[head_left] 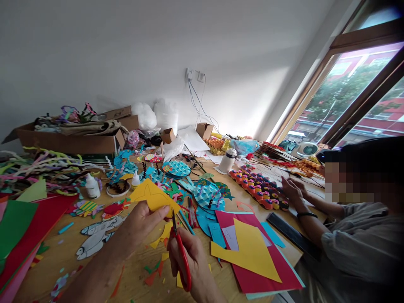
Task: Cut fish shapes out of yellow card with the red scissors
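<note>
Near the middle of the view, my left hand (145,225) pinches a yellow paper piece (151,194) that has a drawn outline on it. My right hand (192,259) is wrapped round the red handles of a pair of scissors (180,254). The scissor blades point up and touch the lower right edge of the yellow piece. Below the hands, yellow and orange scraps (164,232) lie on the wooden table (139,269). To the right, a large yellow sheet (249,248) rests on red paper (252,280).
Paper fish (94,240) and glue bottles (92,186) lie left of centre. Coloured sheets (19,227) cover the left edge. A cardboard box (69,142) stands behind. At right, a person (362,235) sits near a painted egg tray (257,189) and a black case (293,235).
</note>
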Demonstrator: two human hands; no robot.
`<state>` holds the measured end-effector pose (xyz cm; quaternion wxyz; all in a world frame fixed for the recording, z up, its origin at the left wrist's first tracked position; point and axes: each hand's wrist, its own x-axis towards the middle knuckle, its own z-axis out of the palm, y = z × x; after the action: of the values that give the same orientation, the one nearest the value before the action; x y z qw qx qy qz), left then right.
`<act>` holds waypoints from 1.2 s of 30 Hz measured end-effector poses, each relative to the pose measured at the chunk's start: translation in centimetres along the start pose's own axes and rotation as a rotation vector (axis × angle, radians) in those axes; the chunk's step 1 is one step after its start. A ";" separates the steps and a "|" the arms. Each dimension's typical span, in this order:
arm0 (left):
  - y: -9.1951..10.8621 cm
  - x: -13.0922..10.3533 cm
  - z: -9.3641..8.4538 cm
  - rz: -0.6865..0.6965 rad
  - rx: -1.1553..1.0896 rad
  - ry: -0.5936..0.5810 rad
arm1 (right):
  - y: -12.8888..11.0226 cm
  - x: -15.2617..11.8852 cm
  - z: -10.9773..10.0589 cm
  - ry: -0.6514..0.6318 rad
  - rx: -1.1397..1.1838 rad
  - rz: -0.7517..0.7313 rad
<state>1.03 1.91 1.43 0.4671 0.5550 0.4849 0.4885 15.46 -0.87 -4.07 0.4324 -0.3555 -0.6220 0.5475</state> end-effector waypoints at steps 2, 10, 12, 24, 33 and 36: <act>0.2 0.0 0.1 -0.002 0.013 0.005 | 0.0 0.0 0.0 0.001 0.004 -0.007; 0.3 -0.1 0.3 -0.004 -0.001 -0.001 | 0.2 0.2 -0.1 0.019 -0.005 0.008; 0.3 -0.1 0.3 -0.008 -0.015 0.003 | 0.2 0.2 -0.1 0.022 -0.010 0.019; -0.2 0.0 -0.1 -0.028 -0.107 -0.053 | 0.7 -0.1 -0.3 0.031 -0.099 0.041; -0.5 0.3 -0.5 -0.020 -0.051 -0.056 | 0.8 0.0 -0.3 0.030 -0.095 0.032; -0.6 0.4 -0.6 0.003 0.015 -0.090 | 0.4 0.1 -0.2 0.005 -0.053 0.050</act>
<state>0.36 2.35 0.95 0.4836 0.5805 0.4665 0.4599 15.65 -0.66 -4.50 0.4106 -0.3836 -0.6261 0.5406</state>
